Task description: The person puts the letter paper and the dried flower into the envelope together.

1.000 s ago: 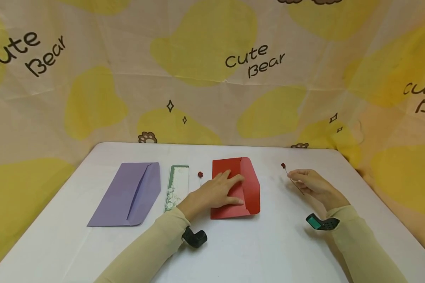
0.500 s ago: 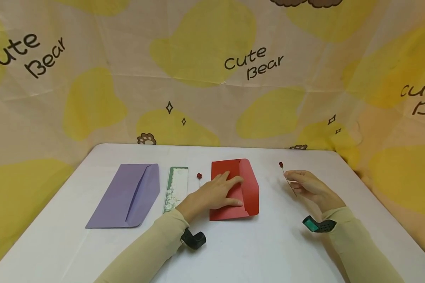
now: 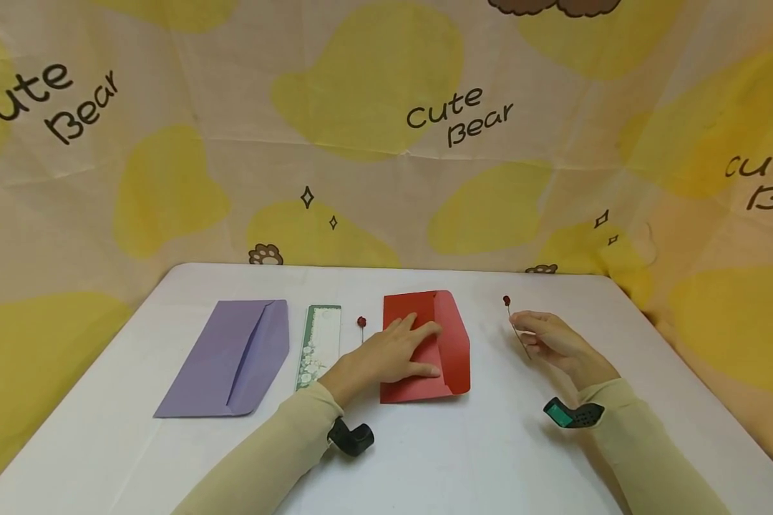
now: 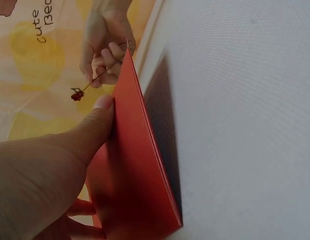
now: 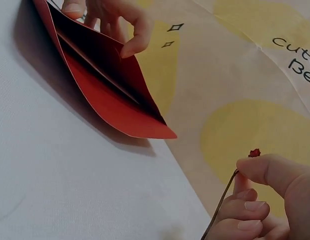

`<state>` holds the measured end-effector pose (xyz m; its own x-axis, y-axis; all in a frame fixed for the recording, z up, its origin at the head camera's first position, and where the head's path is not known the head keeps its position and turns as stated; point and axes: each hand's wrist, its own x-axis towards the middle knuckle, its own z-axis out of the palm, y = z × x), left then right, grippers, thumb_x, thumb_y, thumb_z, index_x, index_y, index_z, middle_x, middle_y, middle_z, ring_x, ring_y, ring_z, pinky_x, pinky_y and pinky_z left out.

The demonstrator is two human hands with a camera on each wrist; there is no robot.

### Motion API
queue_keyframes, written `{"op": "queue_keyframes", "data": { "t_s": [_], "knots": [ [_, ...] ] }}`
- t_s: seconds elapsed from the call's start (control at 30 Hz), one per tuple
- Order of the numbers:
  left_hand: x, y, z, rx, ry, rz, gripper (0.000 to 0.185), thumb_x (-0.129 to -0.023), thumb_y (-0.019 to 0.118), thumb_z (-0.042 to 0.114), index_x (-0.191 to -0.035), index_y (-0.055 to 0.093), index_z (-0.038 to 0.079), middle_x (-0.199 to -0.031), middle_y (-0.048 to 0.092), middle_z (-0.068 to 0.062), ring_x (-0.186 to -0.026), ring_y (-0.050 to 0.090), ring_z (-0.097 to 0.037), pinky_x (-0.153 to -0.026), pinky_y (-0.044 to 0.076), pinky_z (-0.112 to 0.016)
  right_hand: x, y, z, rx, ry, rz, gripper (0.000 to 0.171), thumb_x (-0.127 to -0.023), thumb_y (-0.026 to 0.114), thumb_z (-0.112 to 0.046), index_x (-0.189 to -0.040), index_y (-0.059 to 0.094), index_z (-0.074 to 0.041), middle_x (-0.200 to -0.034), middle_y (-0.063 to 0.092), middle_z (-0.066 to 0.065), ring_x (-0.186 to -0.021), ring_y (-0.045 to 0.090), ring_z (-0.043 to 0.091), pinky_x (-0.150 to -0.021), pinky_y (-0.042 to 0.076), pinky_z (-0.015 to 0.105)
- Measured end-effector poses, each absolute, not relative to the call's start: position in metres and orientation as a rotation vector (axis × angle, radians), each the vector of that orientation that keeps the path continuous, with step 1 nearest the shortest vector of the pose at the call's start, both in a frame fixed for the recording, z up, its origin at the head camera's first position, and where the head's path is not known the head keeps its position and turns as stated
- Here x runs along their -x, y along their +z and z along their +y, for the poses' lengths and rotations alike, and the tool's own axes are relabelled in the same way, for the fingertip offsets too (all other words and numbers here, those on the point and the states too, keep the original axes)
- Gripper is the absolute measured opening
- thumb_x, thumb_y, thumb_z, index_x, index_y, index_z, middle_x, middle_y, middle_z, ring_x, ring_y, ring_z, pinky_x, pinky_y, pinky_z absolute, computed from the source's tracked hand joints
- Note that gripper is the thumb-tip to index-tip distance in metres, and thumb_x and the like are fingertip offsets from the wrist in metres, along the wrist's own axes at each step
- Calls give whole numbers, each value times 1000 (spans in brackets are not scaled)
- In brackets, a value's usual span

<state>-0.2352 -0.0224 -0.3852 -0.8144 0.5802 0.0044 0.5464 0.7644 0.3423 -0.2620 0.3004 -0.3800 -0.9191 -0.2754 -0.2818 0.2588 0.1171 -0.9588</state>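
A red envelope (image 3: pixel 456 357) lies mid-table with its flap unfolded to the right. My left hand (image 3: pixel 383 357) rests on its upper face, fingers spread and thumb extended. Seen from the right wrist, the mouth of the envelope (image 5: pixel 102 107) gapes, and a pale strip shows inside. To the right, my right hand (image 3: pixel 557 345) pinches the thin stem of a small dried red flower (image 3: pixel 506 300) between thumb and fingers, bloom pointing up and away. The same bloom (image 4: pixel 77 94) appears beyond the envelope in the left wrist view.
Left of the red envelope lie another red flower (image 3: pixel 361 322), its stem partly hidden by my left hand, and a white card (image 3: pixel 325 332) with a green floral border. A purple envelope (image 3: pixel 212 365) sits farther left. A printed cloth (image 3: pixel 361 86) hangs behind the table.
My right hand has drifted left with the flower, closer to the red envelope. The left hand keeps its place on the envelope. The head view has shifted slightly.
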Motion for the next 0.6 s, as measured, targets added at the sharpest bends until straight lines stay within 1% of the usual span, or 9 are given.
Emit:
{"op": "queue_keyframes", "data": {
  "t_s": [0.17, 0.37, 0.6],
  "knots": [
    [235, -386, -22, -910, 509, 2844, 67, -91, 68, 57, -147, 41, 32, -158, 37, -21, -145, 41, -42, -109, 48, -55, 260, -381, 296, -9, -1874, 1992, 18, -105, 54, -19, -96, 69, -19, -82, 53, -11, -61, 41, 3, -54, 35, 15],
    [235, -386, -22, -904, 512, 2848, 67, -91, 68, 57, -147, 42, 32, -159, 37, -21, -145, 41, -41, -108, 49, -56, 259, -382, 291, -35, -1887, 1987, 15, -104, 56, -19, -99, 69, -16, -82, 54, -10, -62, 42, 2, -55, 35, 15],
    [236, -387, -22, -907, 509, 2847, 67, -91, 67, 57, -147, 41, 32, -158, 38, -20, -145, 41, -41, -108, 48, -55, 260, -381, 287, -28, -1909, 1926, 16, -107, 51, -22, -99, 64, -17, -79, 51, -10, -62, 41, 2, -55, 33, 15]
  ]
}}
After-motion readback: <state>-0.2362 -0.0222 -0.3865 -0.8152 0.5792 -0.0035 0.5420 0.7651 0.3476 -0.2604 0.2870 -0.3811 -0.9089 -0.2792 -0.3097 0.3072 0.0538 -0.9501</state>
